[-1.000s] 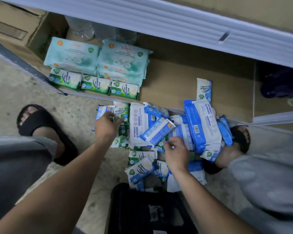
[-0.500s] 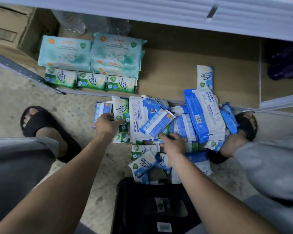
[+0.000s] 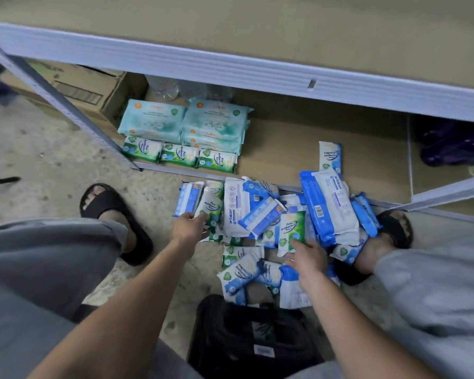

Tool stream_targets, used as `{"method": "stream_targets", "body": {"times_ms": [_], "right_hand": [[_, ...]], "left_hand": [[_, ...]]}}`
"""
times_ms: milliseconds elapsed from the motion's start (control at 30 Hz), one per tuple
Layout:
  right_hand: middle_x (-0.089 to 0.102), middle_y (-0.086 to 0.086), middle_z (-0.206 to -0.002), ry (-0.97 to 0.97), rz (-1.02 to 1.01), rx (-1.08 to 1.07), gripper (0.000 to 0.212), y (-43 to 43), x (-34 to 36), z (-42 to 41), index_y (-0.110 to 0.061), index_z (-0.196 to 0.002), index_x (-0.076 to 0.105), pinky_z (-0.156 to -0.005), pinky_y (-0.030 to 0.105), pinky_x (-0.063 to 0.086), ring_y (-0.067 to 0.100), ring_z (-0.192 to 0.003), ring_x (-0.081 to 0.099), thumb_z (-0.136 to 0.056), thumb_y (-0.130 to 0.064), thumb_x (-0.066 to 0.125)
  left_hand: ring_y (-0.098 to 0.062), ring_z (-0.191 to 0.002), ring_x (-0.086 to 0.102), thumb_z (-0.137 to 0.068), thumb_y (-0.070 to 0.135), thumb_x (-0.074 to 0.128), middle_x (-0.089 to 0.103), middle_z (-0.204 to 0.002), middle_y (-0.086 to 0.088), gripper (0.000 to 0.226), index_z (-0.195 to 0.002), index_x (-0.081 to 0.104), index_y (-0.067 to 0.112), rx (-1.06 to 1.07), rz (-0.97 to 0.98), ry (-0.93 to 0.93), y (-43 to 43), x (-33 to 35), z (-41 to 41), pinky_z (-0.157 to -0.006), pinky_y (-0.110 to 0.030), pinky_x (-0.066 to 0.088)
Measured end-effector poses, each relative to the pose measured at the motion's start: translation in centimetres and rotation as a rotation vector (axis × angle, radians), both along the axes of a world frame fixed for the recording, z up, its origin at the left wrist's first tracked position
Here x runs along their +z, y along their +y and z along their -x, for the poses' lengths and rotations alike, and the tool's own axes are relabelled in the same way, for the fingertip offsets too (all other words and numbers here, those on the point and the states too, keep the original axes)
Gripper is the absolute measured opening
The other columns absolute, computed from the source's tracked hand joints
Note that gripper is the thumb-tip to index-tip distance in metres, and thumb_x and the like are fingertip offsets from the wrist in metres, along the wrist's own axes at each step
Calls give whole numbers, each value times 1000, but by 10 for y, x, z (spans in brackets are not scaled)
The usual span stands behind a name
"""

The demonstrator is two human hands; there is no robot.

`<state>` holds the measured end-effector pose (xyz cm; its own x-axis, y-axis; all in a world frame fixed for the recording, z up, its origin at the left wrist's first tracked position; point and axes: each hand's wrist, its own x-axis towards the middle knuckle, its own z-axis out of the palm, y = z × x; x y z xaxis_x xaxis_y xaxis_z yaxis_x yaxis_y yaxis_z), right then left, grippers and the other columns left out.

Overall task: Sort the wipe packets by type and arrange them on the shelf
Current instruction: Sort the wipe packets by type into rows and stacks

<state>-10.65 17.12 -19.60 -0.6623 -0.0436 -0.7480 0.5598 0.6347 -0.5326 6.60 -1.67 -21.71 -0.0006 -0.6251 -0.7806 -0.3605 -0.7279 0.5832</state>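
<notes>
The left hand (image 3: 189, 228) has its fingers curled round the near end of a Pine Antibacterial packet (image 3: 210, 207); it sticks out just past the knuckles, long axis running away from the person. A blue-striped packet (image 3: 188, 197) touches it on the hand's outer side; can't tell if that one's in the grip too. The right hand (image 3: 308, 259) looks to be pinching the bottom edge of a second Pine packet (image 3: 290, 231), which stands up just beyond its fingertips, over the loose pile (image 3: 246, 214); it's a bit blurry, so that's a best read.

What the next move hangs on, by the look of it: the row of three Pine packets (image 3: 179, 154) on the bottom shelf (image 3: 285, 149) lies straight ahead of the left hand; from the right hand it's further off and across to the thumb side, so the left is clearly nearer. The shelved ones lie long axis crossways, while both held packets point lengthways away from the hands; each probably wants a quarter turn before going down. The bare board past the row's end, on the right hand's side, looks like the obvious slot; teal packs (image 3: 186, 121) are stacked right behind the row.
</notes>
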Motion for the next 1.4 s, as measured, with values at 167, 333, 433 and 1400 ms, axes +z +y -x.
{"method": "stream_targets", "body": {"times_ms": [167,333,433,1400], "right_hand": [[71,10,-85,9,90,-38,17,13,24,-2,-1,-100,66,-74,42,60,28,-75,71,-90,-13,71],[65,12,-99,-181,388,-77,27,12,61,-9,-12,-100,53,-86,41,57,29,-86,67,-90,10,63],[66,17,-118,-343,553,-47,69,14,76,-16,-29,-134,42,-83,40,58,34,-104,68,-86,15,63],[70,1,-111,89,480,496,47,-10,108,-35,-33,-105,46,-70,41,59,20,-87,74,-79,-25,85]], "left_hand": [[-19,-64,66,-93,10,67,69,-83,-12,23,-113,57,2,6,25,88,23,36,-10,-56,-29,58],[-16,-66,67,-91,11,70,70,-91,-11,9,-94,62,9,-11,96,144,47,72,-18,-57,-27,56],[-17,-75,70,-90,11,70,74,-96,-11,12,-101,67,9,24,90,229,57,91,-25,-61,-28,57],[-20,-101,72,-97,16,63,75,-111,-6,20,-116,70,11,-59,78,526,74,133,-42,-86,-41,59]]}}
